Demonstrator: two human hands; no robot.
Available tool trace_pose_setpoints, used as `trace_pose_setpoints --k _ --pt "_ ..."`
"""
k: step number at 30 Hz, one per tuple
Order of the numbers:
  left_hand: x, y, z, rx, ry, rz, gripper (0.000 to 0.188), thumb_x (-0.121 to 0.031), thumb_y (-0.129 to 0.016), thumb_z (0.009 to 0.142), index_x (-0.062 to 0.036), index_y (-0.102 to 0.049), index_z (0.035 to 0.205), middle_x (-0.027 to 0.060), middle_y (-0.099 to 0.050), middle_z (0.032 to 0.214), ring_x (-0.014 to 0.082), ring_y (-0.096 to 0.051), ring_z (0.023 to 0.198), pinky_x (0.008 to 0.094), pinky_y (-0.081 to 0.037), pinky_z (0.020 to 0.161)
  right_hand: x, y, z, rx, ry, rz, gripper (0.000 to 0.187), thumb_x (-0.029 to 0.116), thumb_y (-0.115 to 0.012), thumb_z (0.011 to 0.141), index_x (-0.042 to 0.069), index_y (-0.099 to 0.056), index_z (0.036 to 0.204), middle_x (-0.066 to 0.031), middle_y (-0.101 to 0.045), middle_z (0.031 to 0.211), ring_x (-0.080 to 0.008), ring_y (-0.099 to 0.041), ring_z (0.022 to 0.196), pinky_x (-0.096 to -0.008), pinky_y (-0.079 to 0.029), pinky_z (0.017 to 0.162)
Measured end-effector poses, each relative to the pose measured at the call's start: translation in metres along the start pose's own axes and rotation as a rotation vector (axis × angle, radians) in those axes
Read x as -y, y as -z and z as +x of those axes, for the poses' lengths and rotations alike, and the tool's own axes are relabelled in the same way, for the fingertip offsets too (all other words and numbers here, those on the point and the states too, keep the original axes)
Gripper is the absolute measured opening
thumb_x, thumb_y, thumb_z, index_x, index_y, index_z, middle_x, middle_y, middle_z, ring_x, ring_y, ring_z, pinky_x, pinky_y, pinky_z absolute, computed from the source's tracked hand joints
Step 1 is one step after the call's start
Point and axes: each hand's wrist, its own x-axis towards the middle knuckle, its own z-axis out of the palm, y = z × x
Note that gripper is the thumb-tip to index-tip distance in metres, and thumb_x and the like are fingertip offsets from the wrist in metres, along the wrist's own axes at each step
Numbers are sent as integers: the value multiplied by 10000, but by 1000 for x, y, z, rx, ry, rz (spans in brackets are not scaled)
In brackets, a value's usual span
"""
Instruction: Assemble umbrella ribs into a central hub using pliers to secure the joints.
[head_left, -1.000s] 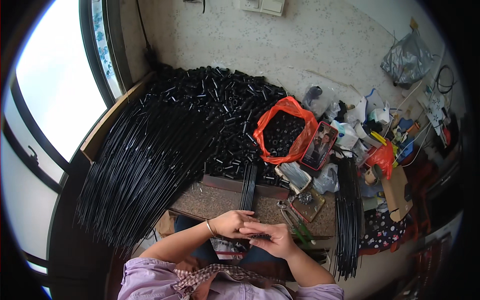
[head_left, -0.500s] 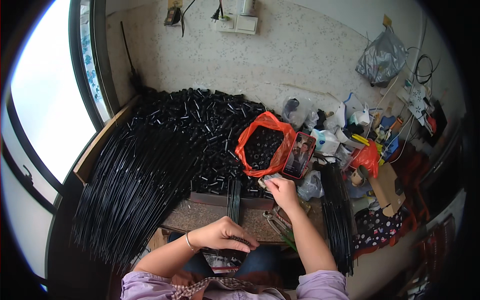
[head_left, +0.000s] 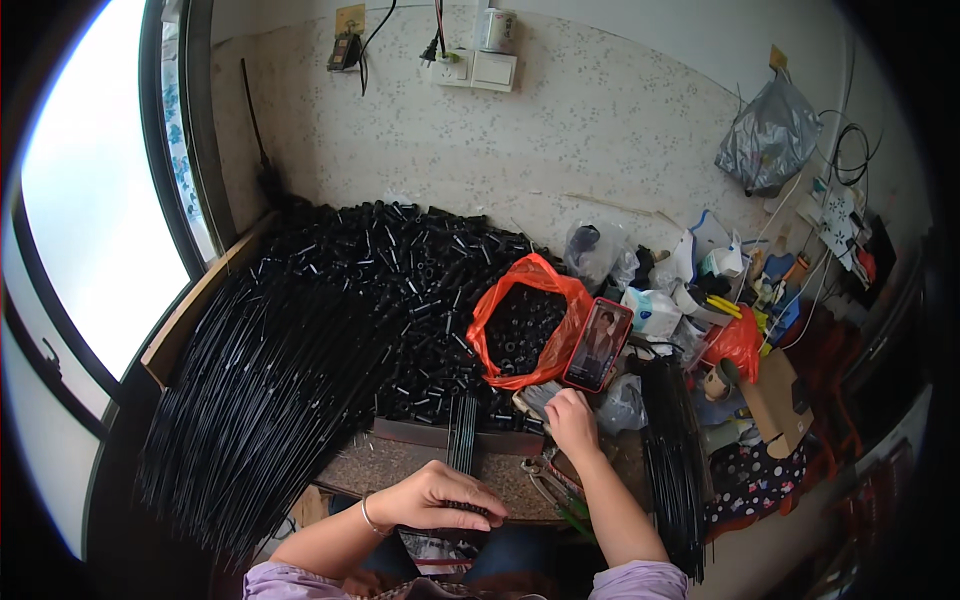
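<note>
My left hand (head_left: 445, 497) is closed in front of the table's near edge, its fingers curled around a row of small dark pieces (head_left: 466, 507). Farther right, my right hand (head_left: 572, 424) has its fingertips pressed together beside a pale, greyish object (head_left: 537, 398); whatever is in the pinch cannot be made out. Just beyond it, an orange plastic bag (head_left: 484, 301) lies open around many small black rings (head_left: 520, 328). A phone (head_left: 597, 347) in a red case leans by the bag. Between the hands, several thin dark rods (head_left: 461, 437) stick out over the box's low front edge (head_left: 400, 432).
Black tubular parts (head_left: 390, 255) are heaped at the back. Long black rods fan out at left (head_left: 240, 400), with another bundle (head_left: 676, 465) at right. Pliers (head_left: 543, 482) lie near the right forearm. Clutter with a red bag (head_left: 735, 340) and cardboard (head_left: 778, 400) fills the far right.
The view has tilted, so the scene sits lower. My right hand stays by the pale object, its fingers turned slightly. The left hand still holds the small dark pieces.
</note>
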Motion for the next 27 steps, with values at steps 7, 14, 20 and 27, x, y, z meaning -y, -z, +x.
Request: trace_pose_setpoints --k 7,14,20,27 --pt "3 5 -4 -254 112 149 164 -62 -660 771 22 -660 911 123 -668 815 200 -654 752 282 -511 687 138 100 -17 101 -47 736 117 5 -613 786 27 -616 902 -35 -545 762 -97 -509 621 -230 -405 546" --pt "0 -1 -5 -260 17 185 158 -91 -653 782 10 -655 903 112 -664 802 196 -650 741 272 -505 672 170 115 -39 -71 167 216 246 -63 -617 687 38 -644 910 -87 -523 746 -232 -516 643 -314 -422 563" --pt "-4 -12 -12 -273 -13 214 158 -100 -654 783 -2 -656 907 109 -663 807 204 -647 740 275 -501 669 178 122 -49 -48 206 182 279 -47 -632 670 32 -642 937 -73 -507 753 -235 -505 649 -335 -418 590" --pt "-5 -20 -13 -246 -42 260 174 -128 -656 781 -12 -652 911 119 -656 820 234 -643 749 292 -498 668 190 129 -51 17 329 254 296 -61 -628 656 17 -638 941 -77 -510 758 -242 -508 646 -332 -430 573"
